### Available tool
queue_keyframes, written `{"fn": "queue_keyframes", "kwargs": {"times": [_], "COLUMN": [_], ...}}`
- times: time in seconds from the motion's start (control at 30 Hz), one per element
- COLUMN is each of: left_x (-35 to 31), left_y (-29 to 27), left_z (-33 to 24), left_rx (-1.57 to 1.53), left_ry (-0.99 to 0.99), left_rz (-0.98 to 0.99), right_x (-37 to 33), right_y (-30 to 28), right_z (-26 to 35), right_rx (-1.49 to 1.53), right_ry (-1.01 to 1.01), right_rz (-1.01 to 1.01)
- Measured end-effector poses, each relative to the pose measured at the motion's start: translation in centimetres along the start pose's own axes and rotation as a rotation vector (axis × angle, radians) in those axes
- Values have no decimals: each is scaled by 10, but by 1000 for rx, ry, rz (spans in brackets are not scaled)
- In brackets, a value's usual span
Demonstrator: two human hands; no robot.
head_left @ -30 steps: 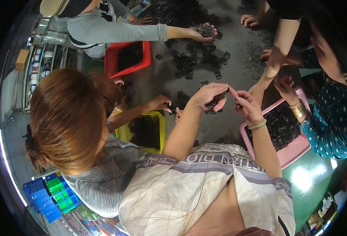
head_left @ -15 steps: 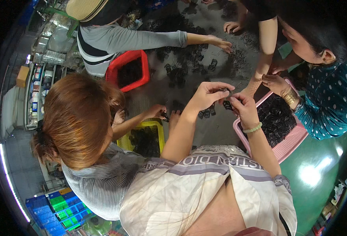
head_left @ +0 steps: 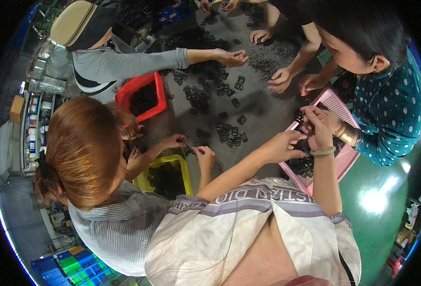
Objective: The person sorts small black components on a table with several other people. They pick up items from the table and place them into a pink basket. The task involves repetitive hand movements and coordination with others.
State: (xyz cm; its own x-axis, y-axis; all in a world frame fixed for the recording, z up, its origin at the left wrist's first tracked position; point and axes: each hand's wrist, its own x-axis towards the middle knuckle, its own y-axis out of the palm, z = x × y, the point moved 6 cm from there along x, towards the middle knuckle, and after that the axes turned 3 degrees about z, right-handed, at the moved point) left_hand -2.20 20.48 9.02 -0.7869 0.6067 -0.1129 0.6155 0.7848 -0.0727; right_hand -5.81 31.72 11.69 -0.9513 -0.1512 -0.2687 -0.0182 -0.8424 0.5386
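Green floor shows beyond pink basket beneath right grip.

Grey table; scattered black pieces

Has clips scattered across the table, a near basket and far basket at left, and, at right, a clip-filled basket partly behind both hands.

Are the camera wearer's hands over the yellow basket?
No, the left hand and right hand appear over the pink basket, with the yellow basket away to their left.
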Motion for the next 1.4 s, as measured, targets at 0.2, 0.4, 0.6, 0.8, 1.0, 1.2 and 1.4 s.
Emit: {"fn": "queue_keyframes", "kwargs": {"times": [0.2, 0.4, 0.6, 0.8, 1.0, 1.2, 1.4], "left_x": [16, 7, -5, -12, -15, -18, -27], "left_y": [-38, -57, -72, -26, -15, -22, -38], "left_z": [-16, -28, -22, -23, -65, -49, -25], "left_rx": [-450, -452, -472, 163, -178, -46, 483], "left_ry": [-108, -173, -269, -196, 163, 108, 40], "left_rz": [-51, -198, -412, -99, -217, -338, -460], "right_x": [-5, -9, -33, -45, -62, -67, -79], "right_y": [5, 23, 54, 12, 18, 7, -12], "right_z": [1, 18, 28, 22, 10, -11, -22], "right_rx": [142, -513, -1254, -397, -611, -316, 152], "right_ry": [65, -287, -686, -154, -110, 59, 265], "right_rz": [43, 3, 53, -63, 133, 98, 41]}}
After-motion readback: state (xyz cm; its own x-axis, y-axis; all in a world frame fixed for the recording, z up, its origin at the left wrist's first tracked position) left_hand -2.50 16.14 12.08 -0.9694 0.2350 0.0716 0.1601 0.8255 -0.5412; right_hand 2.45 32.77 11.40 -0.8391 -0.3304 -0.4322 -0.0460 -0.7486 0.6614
